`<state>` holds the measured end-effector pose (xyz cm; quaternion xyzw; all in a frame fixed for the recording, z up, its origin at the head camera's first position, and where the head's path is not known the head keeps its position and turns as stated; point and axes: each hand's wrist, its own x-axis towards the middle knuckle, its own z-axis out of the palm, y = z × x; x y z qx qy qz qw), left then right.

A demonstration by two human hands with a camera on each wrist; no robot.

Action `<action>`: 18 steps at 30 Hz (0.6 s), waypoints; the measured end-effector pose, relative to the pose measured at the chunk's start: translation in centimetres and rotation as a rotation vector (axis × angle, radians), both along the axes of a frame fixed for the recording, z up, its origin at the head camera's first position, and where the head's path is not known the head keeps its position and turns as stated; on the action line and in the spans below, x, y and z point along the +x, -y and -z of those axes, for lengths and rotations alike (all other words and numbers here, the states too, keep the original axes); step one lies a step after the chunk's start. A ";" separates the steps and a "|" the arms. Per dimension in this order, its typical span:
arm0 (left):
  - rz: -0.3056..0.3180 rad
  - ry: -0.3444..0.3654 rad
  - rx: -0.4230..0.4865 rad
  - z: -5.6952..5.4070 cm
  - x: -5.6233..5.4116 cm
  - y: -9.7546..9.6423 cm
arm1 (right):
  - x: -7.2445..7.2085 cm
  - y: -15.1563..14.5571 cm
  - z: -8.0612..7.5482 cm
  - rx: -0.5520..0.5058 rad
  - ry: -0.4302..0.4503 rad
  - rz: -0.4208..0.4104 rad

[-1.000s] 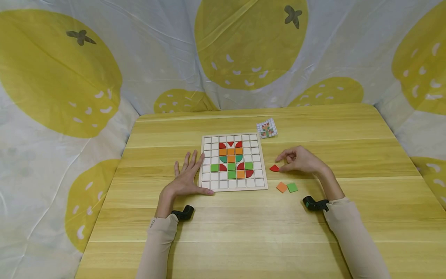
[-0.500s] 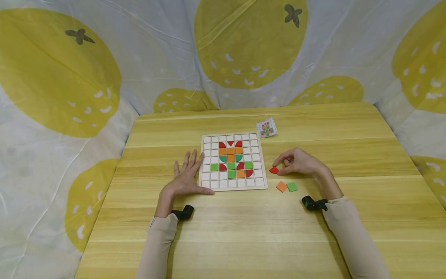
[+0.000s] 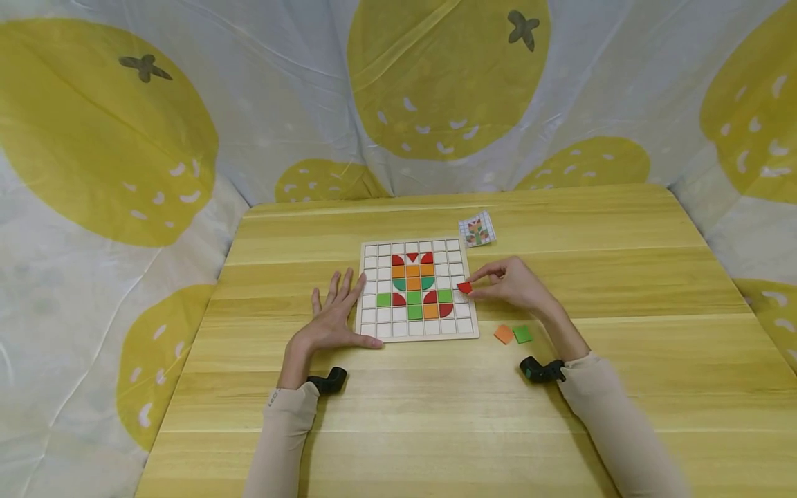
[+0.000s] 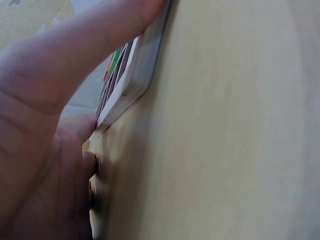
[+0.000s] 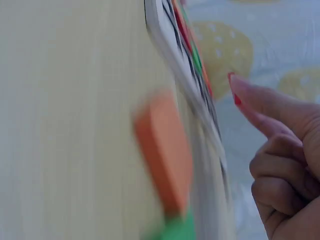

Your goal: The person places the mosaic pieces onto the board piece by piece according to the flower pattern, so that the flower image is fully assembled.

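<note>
A wooden grid board (image 3: 380,330) lies on the table, with red, orange and green tiles forming a flower-like pattern in its middle cells. My left hand (image 3: 330,319) rests spread at the board's left side, fingertips at the left edge and thumb on the front left corner. Between thumb and forefinger my right hand (image 3: 517,285) pinches a red quarter-circle tile (image 3: 464,287), which overlaps the board's right edge in the head view. In the right wrist view only a red sliver of the tile (image 5: 237,99) shows at the fingertips.
An orange square tile (image 3: 504,335) and a green square tile (image 3: 523,334) lie on the table right of the board. A small printed pattern card (image 3: 477,229) lies by the board's far right corner. A fruit-print cloth (image 3: 299,104) hangs behind the table.
My right hand has picked the red tile up from the table and carried it left to the board's right edge. The left hand stays where it was.
</note>
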<state>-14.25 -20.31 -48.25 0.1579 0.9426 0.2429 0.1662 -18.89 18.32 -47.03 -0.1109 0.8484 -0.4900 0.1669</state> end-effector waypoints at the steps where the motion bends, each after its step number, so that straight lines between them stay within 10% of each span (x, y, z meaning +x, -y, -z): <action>1: -0.001 -0.001 -0.001 0.0 0.0 0.0 | 0.1 1.0 -0.2 -0.007 0.002 -0.002; 18: -0.004 -0.003 -0.005 0.0 0.1 0.1 | 2.3 14.5 -0.1 0.068 -0.070 -0.142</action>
